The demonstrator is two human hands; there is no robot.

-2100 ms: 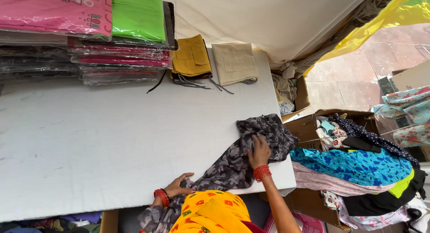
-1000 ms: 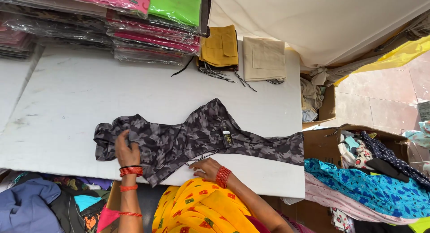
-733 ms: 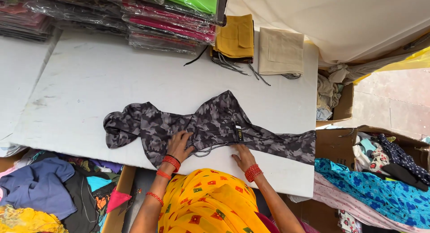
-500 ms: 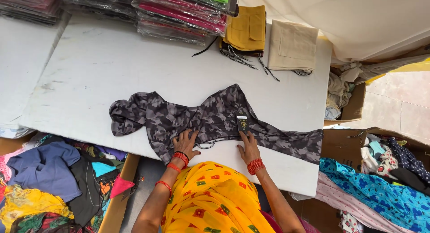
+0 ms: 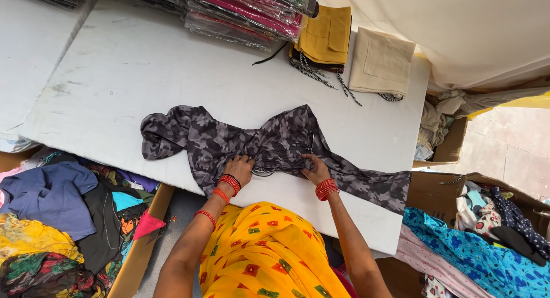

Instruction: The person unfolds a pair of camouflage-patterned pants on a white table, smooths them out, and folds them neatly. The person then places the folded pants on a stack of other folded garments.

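Beside the cardboard box (image 5: pixel 438 186) of clothes, both hands press the camouflage garment (image 5: pixel 269 143).

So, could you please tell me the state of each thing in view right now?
Camouflage garment: spread flat across the table, partly creased.
Left hand: pressed on the garment's near edge.
Right hand: pressed on the garment beside it.
White table: bearing the garment and stacks.
Mustard cloth: folded, stacked.
Beige cloth: folded.
Packed garments: wrapped, stacked.
Cardboard box: open, holding cloth.
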